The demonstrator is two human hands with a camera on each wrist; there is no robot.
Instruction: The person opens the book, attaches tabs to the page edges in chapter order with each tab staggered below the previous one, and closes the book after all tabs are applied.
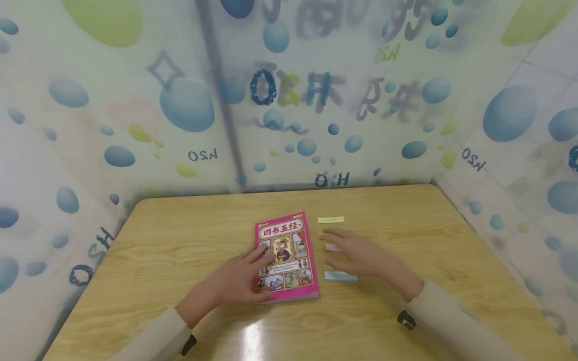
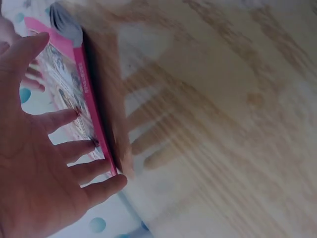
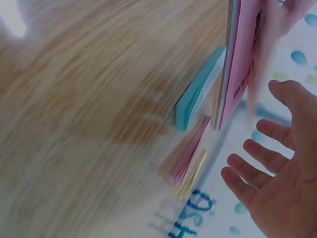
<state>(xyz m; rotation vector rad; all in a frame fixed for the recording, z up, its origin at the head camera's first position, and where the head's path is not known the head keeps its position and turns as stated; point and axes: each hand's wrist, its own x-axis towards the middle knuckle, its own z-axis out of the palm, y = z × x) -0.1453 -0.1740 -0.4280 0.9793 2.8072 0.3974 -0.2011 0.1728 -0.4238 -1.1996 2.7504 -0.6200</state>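
Observation:
A pink paperback book (image 1: pixel 293 292) with cartoon pictures and large Chinese characters lies face up near the middle of the table. My left hand (image 1: pixel 239 278) is over its left side, fingers spread and overlapping the cover; in the left wrist view the fingers reach along the book's spine (image 2: pixel 85 82). Right of the book lie a yellow sticky-note pad (image 1: pixel 331 219), a pink sticky-note pad (image 1: pixel 333 247) and a blue sticky-note pad (image 1: pixel 340 276) in a column. Above the pads my right hand (image 1: pixel 361 253) holds nothing, its fingers apart and partly covering the pink pad.
The wooden table (image 1: pixel 180 235) has rounded back corners. Behind it and at both sides hangs a pale curtain (image 1: pixel 289 135) printed with blue and green bubbles and letters. Light glares off the table's front part.

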